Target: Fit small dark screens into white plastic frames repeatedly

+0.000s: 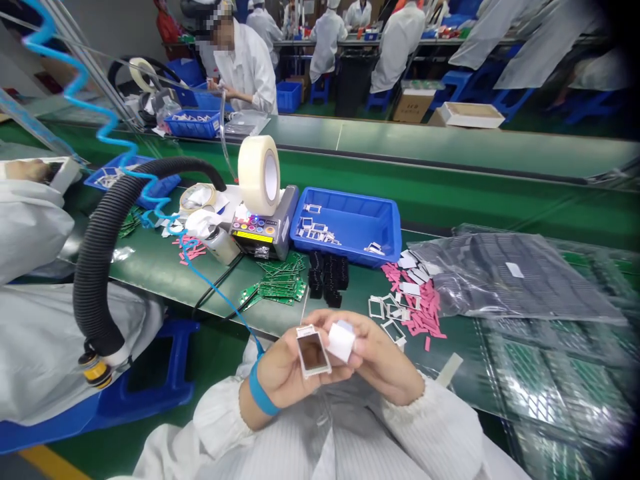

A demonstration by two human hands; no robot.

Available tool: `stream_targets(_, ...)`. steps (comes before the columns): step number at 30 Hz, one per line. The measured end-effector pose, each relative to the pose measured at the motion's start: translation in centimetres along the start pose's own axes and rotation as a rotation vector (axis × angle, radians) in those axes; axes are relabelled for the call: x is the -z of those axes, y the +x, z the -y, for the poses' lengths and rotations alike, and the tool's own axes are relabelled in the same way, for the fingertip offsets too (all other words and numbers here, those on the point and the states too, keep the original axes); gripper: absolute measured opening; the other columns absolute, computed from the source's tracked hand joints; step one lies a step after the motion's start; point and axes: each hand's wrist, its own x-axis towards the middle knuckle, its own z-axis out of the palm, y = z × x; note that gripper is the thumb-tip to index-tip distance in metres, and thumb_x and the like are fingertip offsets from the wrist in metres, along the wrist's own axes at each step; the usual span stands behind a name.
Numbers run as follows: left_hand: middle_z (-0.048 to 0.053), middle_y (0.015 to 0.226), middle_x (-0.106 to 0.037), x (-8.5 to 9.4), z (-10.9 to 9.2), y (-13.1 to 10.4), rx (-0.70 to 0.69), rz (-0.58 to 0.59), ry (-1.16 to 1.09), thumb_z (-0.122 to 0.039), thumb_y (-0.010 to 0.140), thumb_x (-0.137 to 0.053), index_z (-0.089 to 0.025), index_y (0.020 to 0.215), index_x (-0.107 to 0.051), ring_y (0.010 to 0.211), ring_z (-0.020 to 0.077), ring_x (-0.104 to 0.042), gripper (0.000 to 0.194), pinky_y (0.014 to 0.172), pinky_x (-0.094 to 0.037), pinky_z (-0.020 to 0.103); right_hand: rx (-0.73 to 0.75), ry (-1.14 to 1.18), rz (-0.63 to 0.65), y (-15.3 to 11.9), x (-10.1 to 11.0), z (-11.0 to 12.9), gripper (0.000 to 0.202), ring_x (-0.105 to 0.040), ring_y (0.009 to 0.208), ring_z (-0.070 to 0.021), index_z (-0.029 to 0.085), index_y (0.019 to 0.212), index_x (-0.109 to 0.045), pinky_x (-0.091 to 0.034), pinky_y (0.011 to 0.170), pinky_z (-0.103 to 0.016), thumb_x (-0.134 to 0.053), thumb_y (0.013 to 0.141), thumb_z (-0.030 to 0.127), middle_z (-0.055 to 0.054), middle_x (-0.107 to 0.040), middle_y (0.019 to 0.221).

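Observation:
My left hand (281, 365), with a blue strap round its wrist, holds a small display screen in a white frame (314, 352), its dark face turned up. Close beside it, my right hand (383, 352) pinches a small white square piece (342, 341); whether it is paper or a backing I cannot tell. Both hands are held over my lap at the bench's near edge. Just beyond them on the green bench lie black parts (328, 275) in rows and a pile of green circuit boards (280, 283). White empty frames (393, 313) lie to the right.
A blue bin (345, 223) holds several framed screens. Left of it stand a tape dispenser machine (265, 230) with a tape roll (259, 175) and a black hose (97, 253). Pink strips (424, 310) and plastic-bagged trays (520, 273) lie right. A co-worker's sleeve (30, 227) is at left.

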Motion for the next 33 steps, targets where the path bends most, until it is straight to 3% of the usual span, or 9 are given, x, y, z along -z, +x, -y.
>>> stream_targets(3,0.002,0.103,-0.073,0.4,-0.1,0.3,-0.123,-0.091,-0.022,-0.045,0.068,-0.071,-0.026,0.098,-0.069,0.1,0.0221,-0.065,0.036,0.09,-0.046,0.038,0.095,-0.095,-0.236,-0.2,0.3,0.5,0.027,-0.065,0.087,-0.0176,0.025,0.104,-0.063,-0.053,0.078,-0.032,-0.055,0.085,0.043,-0.005,-0.067,0.099)
stream_targets(5,-0.002,0.103,-0.073,0.6,-0.1,0.5,-0.229,-0.157,-0.024,-0.044,0.069,-0.07,-0.03,0.1,-0.067,0.101,0.0204,-0.064,0.034,0.092,-0.045,0.04,0.18,-0.354,-0.352,-0.6,0.4,1.3,0.025,-0.064,0.09,-0.017,0.027,0.11,-0.06,-0.052,0.08,-0.032,-0.049,0.09,0.036,-0.004,-0.066,0.099)
stream_targets(9,-0.001,0.099,-0.074,0.3,0.3,0.8,-0.36,-0.231,0.111,-0.041,0.066,-0.073,-0.029,0.099,-0.069,0.098,0.0197,-0.064,0.035,0.093,-0.045,0.039,0.413,-1.07,-0.288,-1.2,-0.5,2.9,0.032,-0.058,0.095,-0.0184,0.023,0.122,-0.055,-0.05,0.078,-0.032,-0.047,0.091,0.023,-0.008,-0.06,0.102)
stream_targets(12,0.0,0.096,-0.075,-0.3,0.5,0.9,-0.419,-0.245,0.228,-0.039,0.061,-0.078,-0.029,0.096,-0.07,0.094,0.0181,-0.066,0.037,0.09,-0.046,0.033,0.612,-1.356,-0.217,-1.2,-1.8,3.3,0.032,-0.055,0.088,-0.0198,0.017,0.119,-0.055,-0.047,0.076,-0.037,-0.053,0.087,0.017,-0.01,-0.06,0.097)
stream_targets(17,0.001,0.091,-0.076,-0.4,0.3,0.7,-0.468,-0.274,0.358,-0.041,0.054,-0.081,-0.028,0.092,-0.072,0.089,0.02,-0.067,0.041,0.086,-0.048,0.034,0.762,-1.471,-0.222,-0.6,-2.8,3.4,0.013,-0.054,0.078,-0.0183,0.02,0.091,-0.063,-0.044,0.074,-0.041,-0.059,0.082,0.011,-0.007,-0.064,0.089)
stream_targets(22,0.004,0.084,-0.076,-0.1,0.2,0.6,-0.48,-0.319,0.454,-0.041,0.052,-0.082,-0.025,0.088,-0.074,0.078,0.02,-0.068,0.04,0.076,-0.051,0.032,0.811,-1.46,-0.209,-0.5,-3.0,2.8,0.018,-0.052,0.077,-0.0168,0.017,0.094,-0.062,-0.045,0.076,-0.043,-0.057,0.081,0.006,-0.008,-0.063,0.085)
stream_targets(29,0.008,0.094,-0.075,0.1,0.1,0.5,-0.48,-0.33,0.532,-0.041,0.052,-0.081,-0.023,0.09,-0.074,0.087,0.025,-0.067,0.043,0.081,-0.05,0.037,0.785,-1.444,-0.224,-1.0,-3.2,2.2,0.02,-0.051,0.078,-0.0163,0.018,0.096,-0.061,-0.043,0.083,-0.046,-0.058,0.081,0.005,-0.005,-0.062,0.085)
stream_targets(33,0.004,0.086,-0.075,-0.1,0.6,0.6,-0.414,-0.343,0.339,-0.042,0.052,-0.081,-0.022,0.087,-0.074,0.083,0.0212,-0.067,0.041,0.082,-0.05,0.034,0.743,-1.437,-0.268,-0.4,-3.7,1.8,0.016,-0.052,0.081,-0.0176,0.019,0.096,-0.063,-0.041,0.084,-0.047,-0.056,0.084,0.012,-0.006,-0.063,0.086)
